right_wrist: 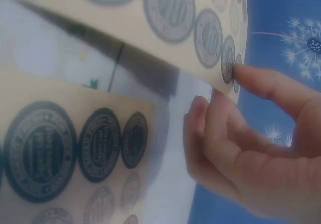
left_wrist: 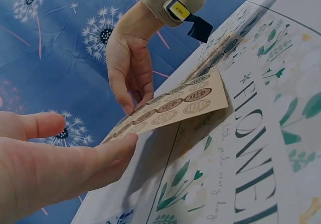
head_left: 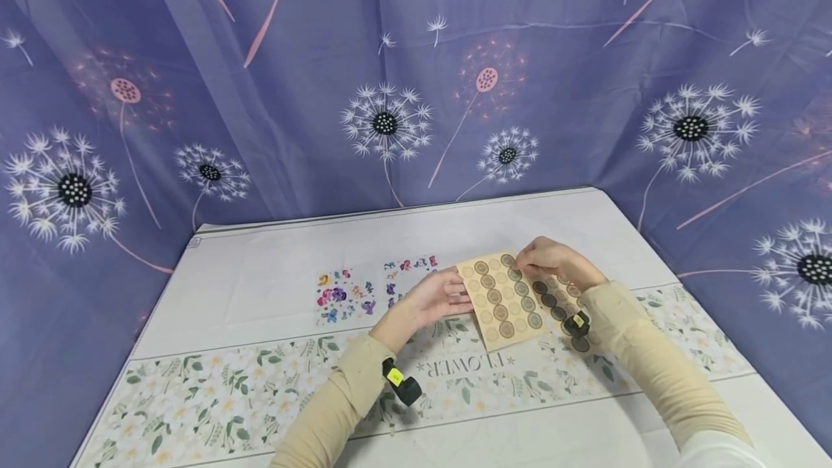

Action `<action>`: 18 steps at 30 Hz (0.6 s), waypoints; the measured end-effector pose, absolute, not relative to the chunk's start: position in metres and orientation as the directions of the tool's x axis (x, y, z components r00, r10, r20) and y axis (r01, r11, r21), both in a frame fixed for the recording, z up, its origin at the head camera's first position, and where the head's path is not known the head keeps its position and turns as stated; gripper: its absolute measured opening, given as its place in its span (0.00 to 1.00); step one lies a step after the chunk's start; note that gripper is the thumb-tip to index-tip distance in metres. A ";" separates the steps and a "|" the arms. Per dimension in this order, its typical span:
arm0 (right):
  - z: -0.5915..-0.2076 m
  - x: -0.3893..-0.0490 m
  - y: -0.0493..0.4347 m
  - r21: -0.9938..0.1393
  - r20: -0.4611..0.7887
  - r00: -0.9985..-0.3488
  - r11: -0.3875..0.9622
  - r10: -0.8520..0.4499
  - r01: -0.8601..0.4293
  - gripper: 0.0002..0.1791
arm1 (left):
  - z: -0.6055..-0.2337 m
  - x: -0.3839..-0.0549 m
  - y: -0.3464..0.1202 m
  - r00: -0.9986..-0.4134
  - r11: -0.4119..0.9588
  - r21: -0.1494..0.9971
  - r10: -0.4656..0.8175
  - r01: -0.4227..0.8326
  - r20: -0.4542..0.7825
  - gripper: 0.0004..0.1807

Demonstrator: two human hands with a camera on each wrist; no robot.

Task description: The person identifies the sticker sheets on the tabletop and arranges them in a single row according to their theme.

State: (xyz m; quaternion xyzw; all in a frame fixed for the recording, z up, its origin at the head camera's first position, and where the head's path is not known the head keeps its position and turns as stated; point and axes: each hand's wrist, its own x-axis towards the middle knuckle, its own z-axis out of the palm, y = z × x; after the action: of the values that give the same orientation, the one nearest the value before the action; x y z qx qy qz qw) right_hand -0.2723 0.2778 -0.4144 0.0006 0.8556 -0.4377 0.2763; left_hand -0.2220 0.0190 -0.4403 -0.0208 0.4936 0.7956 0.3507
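A tan sheet of round stickers [head_left: 502,302] is raised at a tilt over the table, its columns alternating pale and dark circles. My right hand [head_left: 552,260] pinches the sheet's far right edge between thumb and fingers, seen close in the right wrist view, where the hand [right_wrist: 251,148] has its fingertips at the paper's edge. From the left, my left hand [head_left: 432,298] supports it with extended fingers. In the left wrist view these fingers reach under the sheet [left_wrist: 168,106], while the thumb [left_wrist: 45,125] stands apart from the paper.
Another sheet of round stickers [right_wrist: 42,151] lies on the table under the right forearm. To the left are two clear sheets of colourful cartoon pony stickers, one in full view [head_left: 341,298], the other [head_left: 409,276] partly behind the left hand. A floral cloth [head_left: 227,396] covers the table; purple curtains [head_left: 292,92] surround it.
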 end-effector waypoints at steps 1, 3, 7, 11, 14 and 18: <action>-0.414 -0.272 0.277 -0.762 -0.470 -0.848 0.598 -0.246 0.249 0.13 | -0.440 -0.222 0.019 -0.757 -0.276 0.769 0.533 -0.577 -0.377 0.28; -0.415 -0.273 0.276 -0.782 -0.468 -0.846 0.565 -0.254 0.263 0.10 | -0.441 -0.223 0.019 -0.766 -0.306 0.755 0.520 -0.580 -0.377 0.29; -0.414 -0.272 0.275 -0.801 -0.484 -0.832 0.520 -0.272 0.297 0.05 | -0.440 -0.225 0.019 -0.789 -0.360 0.739 0.489 -0.570 -0.371 0.31; -0.412 -0.272 0.273 -0.793 -0.507 -0.818 0.520 -0.273 0.317 0.18 | -0.440 -0.228 0.018 -0.811 -0.398 0.733 0.463 -0.551 -0.358 0.34; -0.412 -0.273 0.272 -0.788 -0.516 -0.809 0.526 -0.281 0.320 0.25 | -0.440 -0.230 0.017 -0.821 -0.405 0.741 0.455 -0.535 -0.344 0.34; -0.413 -0.275 0.271 -0.777 -0.521 -0.807 0.546 -0.280 0.313 0.30 | -0.440 -0.231 0.016 -0.827 -0.391 0.761 0.457 -0.518 -0.328 0.32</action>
State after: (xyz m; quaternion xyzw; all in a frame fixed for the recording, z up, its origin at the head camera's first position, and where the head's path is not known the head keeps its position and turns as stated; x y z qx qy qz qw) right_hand -0.2747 0.2705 -0.4125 0.0100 0.8225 -0.4763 0.3108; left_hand -0.2308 0.0156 -0.4400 -0.0326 0.4677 0.8335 0.2924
